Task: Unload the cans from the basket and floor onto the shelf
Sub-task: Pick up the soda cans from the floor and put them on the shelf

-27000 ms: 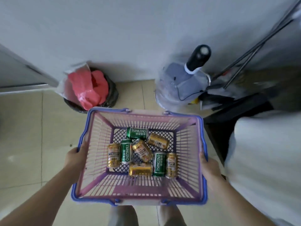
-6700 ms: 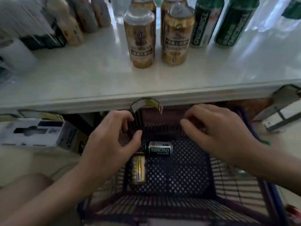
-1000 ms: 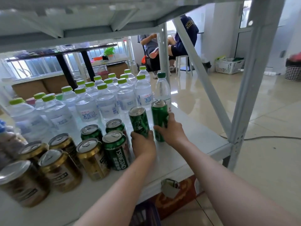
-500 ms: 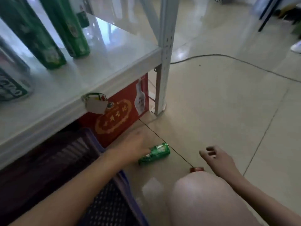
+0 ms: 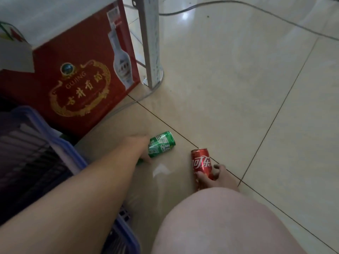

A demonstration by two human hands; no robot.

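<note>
On the floor, head view: green can (image 5: 161, 143) lying at 12 o'clock of centre, left hand (image 5: 141, 146) closed around its near end. Red can (image 5: 201, 163) at 3 o'clock of it, gripped by right hand (image 5: 214, 177). Floor-pickup step judged in hand; both are to be lifted to the shelf next. Basket (image 5: 73, 154) at 9 o'clock.

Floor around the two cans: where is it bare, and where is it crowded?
Bare tile lies right of the red can and beyond the shelf post, crossed only by a cable. Crowded at left: green can, red box, basket.
</note>
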